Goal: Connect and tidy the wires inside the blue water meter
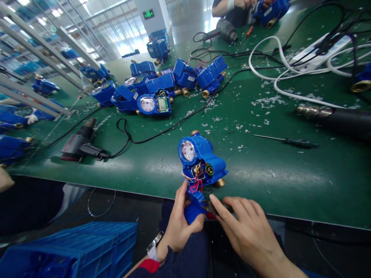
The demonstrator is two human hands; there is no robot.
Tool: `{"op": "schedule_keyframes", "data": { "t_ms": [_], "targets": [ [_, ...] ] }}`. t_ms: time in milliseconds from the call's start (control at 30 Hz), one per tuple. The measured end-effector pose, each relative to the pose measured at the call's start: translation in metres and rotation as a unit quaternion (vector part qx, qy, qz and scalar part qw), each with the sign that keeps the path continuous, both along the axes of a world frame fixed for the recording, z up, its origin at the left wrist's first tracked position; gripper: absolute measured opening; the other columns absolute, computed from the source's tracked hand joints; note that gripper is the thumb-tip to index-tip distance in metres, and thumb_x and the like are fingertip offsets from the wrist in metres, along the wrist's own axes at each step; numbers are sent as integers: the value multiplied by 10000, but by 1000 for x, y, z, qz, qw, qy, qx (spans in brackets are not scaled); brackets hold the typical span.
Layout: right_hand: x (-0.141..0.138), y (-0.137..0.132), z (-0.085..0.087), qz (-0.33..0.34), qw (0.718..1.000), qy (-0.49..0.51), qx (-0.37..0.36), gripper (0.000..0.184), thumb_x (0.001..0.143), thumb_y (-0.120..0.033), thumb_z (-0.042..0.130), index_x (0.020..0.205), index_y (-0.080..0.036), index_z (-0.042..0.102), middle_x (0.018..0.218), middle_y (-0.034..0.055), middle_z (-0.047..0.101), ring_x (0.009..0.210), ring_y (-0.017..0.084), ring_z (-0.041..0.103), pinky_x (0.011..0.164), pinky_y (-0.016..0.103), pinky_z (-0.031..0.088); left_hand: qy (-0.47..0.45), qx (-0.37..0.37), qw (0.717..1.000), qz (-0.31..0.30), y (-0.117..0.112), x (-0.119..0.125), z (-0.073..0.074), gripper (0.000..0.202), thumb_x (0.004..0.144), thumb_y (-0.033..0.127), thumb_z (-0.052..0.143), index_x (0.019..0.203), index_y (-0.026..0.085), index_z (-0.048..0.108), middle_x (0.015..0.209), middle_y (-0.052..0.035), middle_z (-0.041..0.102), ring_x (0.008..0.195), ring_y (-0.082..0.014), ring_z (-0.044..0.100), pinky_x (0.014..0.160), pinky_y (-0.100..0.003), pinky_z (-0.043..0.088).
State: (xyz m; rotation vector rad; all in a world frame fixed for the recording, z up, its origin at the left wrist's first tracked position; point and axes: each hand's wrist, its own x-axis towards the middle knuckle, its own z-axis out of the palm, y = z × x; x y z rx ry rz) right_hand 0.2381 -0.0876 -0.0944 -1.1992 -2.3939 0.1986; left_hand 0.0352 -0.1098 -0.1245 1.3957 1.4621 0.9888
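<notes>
An opened blue water meter (207, 156) stands near the bench's front edge, its round dial facing up and brass fittings at both ends. Coloured wires (197, 181) run from its open compartment toward me. My left hand (181, 220) is closed around a blue plastic cover (193, 211) at those wires, just past the table edge. Beside it, my right hand (246, 224) has its fingers bent around a dark pliers-like tool (212, 208), whose tip meets the cover. Fingers hide most of that tool.
Several blue meters (160, 83) crowd the back of the green bench (156, 154). Heat guns (79, 141) lie left, right and behind; a screwdriver (298, 143) is at right. Cables (278, 77) cross the bench. A blue crate (116, 243) stands below left. A co-worker's hand (243, 4) handles another meter.
</notes>
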Motion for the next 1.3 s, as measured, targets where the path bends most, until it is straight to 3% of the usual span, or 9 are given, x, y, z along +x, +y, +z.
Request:
{"op": "schedule_keyframes", "data": {
  "t_ms": [200,400,567,700,767,867,1033,1133,1300],
  "targets": [
    [1,7,12,-17,997,-37,65,398,986,-135,332,1308,-215,553,1018,102,615,947,262,524,801,419,327,-50,-76,996,-26,1,-2,7,844,796,201,629,1514,228,186,1477,-144,400,1287,-322,485,1065,-464,416],
    [2,10,22,10,994,-88,66,466,923,-45,334,1318,-189,535,1010,109,617,895,262,519,762,423,329,-15,-57,998,-32,3,-4,9,865,771,153,609,1515,257,180,1516,-106,316,1328,-316,427,1071,-439,405],
    [-4,18,26,19,991,-120,51,535,839,-28,444,1363,-132,484,931,107,608,801,265,524,670,390,345,-3,-38,998,-49,0,6,12,875,697,110,620,1490,247,276,1491,-97,371,1368,-327,372,1123,-458,343],
    [9,23,28,12,996,-86,26,449,911,-77,405,1342,-164,493,915,80,623,759,244,551,626,371,385,-81,-97,991,-31,-4,14,16,906,683,122,620,1497,244,243,1470,-97,429,1340,-318,433,1099,-429,380],
    [22,20,28,-4,1000,-22,0,377,986,-162,371,1348,-160,475,977,81,640,813,222,590,666,350,450,-131,-133,982,2,-5,13,15,946,693,171,639,1509,226,166,1463,-121,442,1317,-319,465,1068,-428,407],
    [34,7,25,-45,991,85,-92,381,1037,-336,356,1374,-168,416,1066,79,662,907,171,652,750,259,531,-163,-161,973,35,-3,9,11,957,660,231,696,1482,199,207,1453,-151,449,1308,-342,466,1058,-451,394],
    [25,-14,16,6,930,207,-305,310,1036,-301,353,1343,-259,350,1069,8,674,943,94,669,788,150,538,-239,-177,955,25,0,9,4,897,649,268,743,1421,180,295,1406,-176,485,1271,-347,498,1059,-453,380],
    [19,-14,14,16,961,151,-233,346,1011,-251,370,1357,-243,390,1143,48,635,986,149,636,799,245,535,-275,-174,945,21,0,11,3,882,647,282,774,1403,202,327,1408,-165,478,1258,-341,510,1043,-439,405],
    [16,-1,20,2,997,48,-64,338,1001,-208,380,1289,-225,557,972,49,625,834,198,564,728,339,397,-304,-184,934,30,0,14,6,899,633,277,803,1399,230,334,1414,-152,469,1251,-333,520,1042,-435,420]
  ]
}}
